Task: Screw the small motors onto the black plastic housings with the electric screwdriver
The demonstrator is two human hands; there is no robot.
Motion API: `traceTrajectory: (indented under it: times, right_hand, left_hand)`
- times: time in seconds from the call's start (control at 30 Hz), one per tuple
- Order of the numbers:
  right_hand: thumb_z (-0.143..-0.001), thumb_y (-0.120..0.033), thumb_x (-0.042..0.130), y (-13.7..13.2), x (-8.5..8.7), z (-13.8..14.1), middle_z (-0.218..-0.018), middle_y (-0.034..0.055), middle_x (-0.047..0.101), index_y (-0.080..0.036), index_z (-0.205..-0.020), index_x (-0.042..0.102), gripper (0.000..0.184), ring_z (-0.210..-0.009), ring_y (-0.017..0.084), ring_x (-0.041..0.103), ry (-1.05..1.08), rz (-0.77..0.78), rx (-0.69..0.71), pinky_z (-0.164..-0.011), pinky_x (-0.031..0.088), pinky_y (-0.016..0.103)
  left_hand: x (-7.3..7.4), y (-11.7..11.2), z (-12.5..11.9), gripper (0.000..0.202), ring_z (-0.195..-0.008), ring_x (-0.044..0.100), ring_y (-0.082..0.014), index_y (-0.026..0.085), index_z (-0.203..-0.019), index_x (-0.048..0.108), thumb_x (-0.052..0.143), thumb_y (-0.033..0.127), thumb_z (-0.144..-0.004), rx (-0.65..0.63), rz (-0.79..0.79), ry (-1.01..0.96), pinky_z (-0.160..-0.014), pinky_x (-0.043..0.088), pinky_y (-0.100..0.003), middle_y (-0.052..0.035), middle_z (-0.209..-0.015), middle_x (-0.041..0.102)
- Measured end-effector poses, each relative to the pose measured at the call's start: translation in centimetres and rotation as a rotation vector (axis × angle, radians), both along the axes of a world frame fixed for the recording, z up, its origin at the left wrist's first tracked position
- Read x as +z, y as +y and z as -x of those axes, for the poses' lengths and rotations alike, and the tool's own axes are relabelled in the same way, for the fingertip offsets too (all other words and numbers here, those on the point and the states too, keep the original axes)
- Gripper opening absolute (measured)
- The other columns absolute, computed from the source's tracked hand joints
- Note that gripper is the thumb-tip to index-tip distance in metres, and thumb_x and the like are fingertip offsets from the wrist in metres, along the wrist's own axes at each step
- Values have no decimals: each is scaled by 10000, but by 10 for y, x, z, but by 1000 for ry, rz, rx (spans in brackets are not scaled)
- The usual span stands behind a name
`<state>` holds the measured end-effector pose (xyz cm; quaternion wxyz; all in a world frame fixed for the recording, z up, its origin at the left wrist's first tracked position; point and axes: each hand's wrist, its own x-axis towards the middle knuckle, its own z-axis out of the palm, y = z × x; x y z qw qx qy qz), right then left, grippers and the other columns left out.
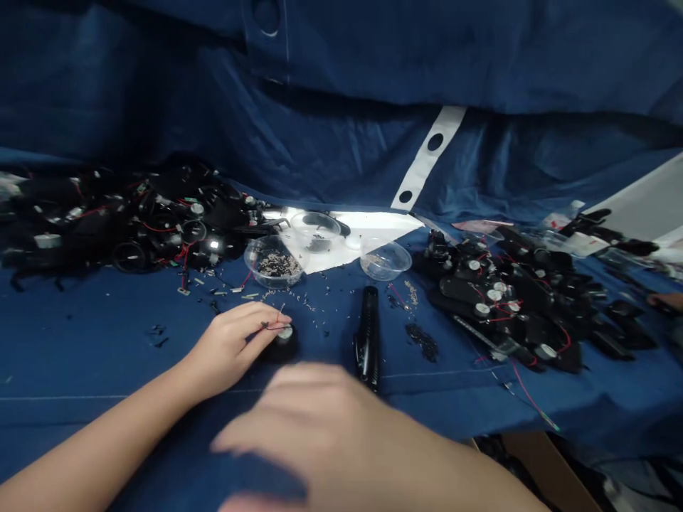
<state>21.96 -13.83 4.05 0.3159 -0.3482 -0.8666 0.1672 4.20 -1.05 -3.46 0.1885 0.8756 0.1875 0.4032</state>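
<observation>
My left hand (237, 345) has its thumb and fingertips pinched on thin red and dark wires (274, 326). The wires run to a small round silvery part (287, 332) set in a black plastic housing (282, 348) on the blue cloth. Closer to the camera, my right hand (314, 427) is blurred by motion. Its thumb and fingers are apart, with blue cloth showing between them and nothing held. Beyond it lies a long black plastic body (367, 338), whose exact kind I cannot make out.
Clear tubs (274, 263) (385, 262) with small pieces stand behind my hands, near a white sheet (368, 227). Heaps of black wired parts lie left (160, 220) and right (496, 291). Tiny screws (421, 341) are scattered about. Another person's hand (664, 301) shows far right.
</observation>
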Motion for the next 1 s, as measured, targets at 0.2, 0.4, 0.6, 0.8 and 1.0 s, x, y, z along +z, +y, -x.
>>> traceTrajectory:
  times: [0.2,0.4,0.6,0.8,1.0]
  right_hand:
    - [-912,-408,757,37,1,-65,-1012,33,736,-203,-1154,685,325,-922,211,688,-254,300,-363,-796,512,325]
    - [-857,-420,844,75,-30,-60,-1231,65,703,-210,-1282,646,514,-1140,254,660,-394,330,-91,-972,521,365]
    - [-922,-650,676,73,-52,-46,-914,100,730,-147,-1014,702,512,-897,307,703,-543,211,-226,-819,562,441]
    - [-976,-343,713,78,-48,-72,-1336,116,690,-178,-1462,569,533,-1226,269,640,-337,238,-51,-1115,482,450]
    - [-971,-208,606,82,-27,-135,-1139,84,734,-227,-1232,708,280,-1055,248,680,-332,237,-352,-958,561,448]
  left_hand:
    - [0,-5,-4,184,-848,714,-128,222,-1128,749,672,214,-961,-42,202,82,-775,606,-234,-23,-975,746]
    - [9,-3,16,435,-893,731,-116,282,-1338,653,628,136,-929,-67,313,207,-822,622,-234,0,-1085,757]
    - [8,7,17,240,-927,759,-128,239,-1205,720,629,191,-989,139,57,60,-871,616,-238,4,-1048,803]
    - [1,14,19,348,-1154,682,-266,269,-1322,694,664,296,-976,232,-212,322,-1046,552,-495,-79,-1346,699]
    - [24,27,51,336,-931,718,-203,255,-1249,715,617,440,-986,264,-99,342,-796,600,-306,-62,-1132,747]
